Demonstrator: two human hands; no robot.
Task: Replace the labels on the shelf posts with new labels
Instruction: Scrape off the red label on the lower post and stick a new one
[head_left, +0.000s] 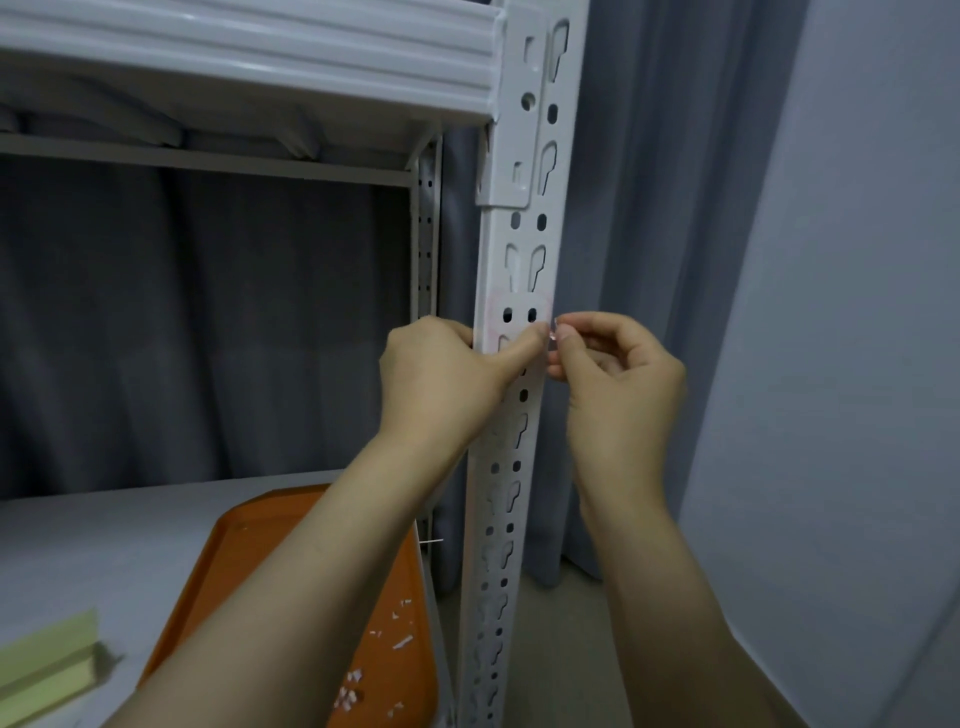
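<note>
A white perforated shelf post (511, 467) runs down the middle of the head view. A faint pinkish label patch (519, 314) shows on it around two holes. My left hand (441, 387) wraps the post from the left, its thumb pressed across the post's front just below that patch. My right hand (613, 384) is at the post's right edge, thumb and forefinger pinched on a small pale scrap of label (552, 332). How much of the label still sticks to the post is hard to tell.
An orange tray (249, 582) with several small white label scraps (374, 665) lies on the grey shelf board (104, 545) below. A pale green pad (47, 660) sits at the lower left. Grey curtain (649, 208) hangs behind; a wall is on the right.
</note>
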